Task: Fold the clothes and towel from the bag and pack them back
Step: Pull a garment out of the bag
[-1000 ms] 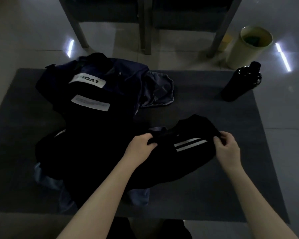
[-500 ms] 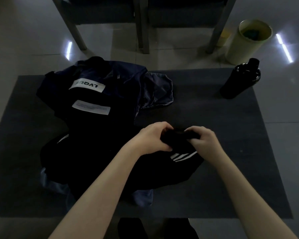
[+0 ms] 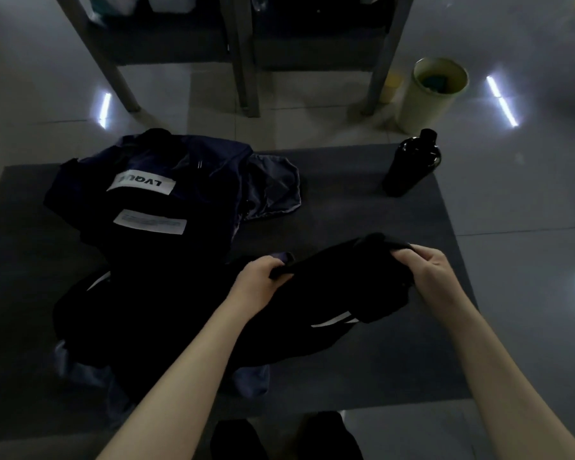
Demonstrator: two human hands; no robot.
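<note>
Left grip point(image 3: 259, 281) and right grip point(image 3: 436, 277), each closed with curled fingers on the upper edge of a black garment point(image 3: 339, 293) with white stripes, hold it stretched between them over the dark mat point(image 3: 362, 210); its lower part trails onto a heap of dark clothes point(image 3: 140, 293). The navy bag point(image 3: 153, 167) with two white labels lies slumped at the mat's far left, contents not discernible. Beyond the mat a pale bin point(image 3: 419, 107) holds something dark green, near an upright black bottle point(image 3: 409, 167)
</note>
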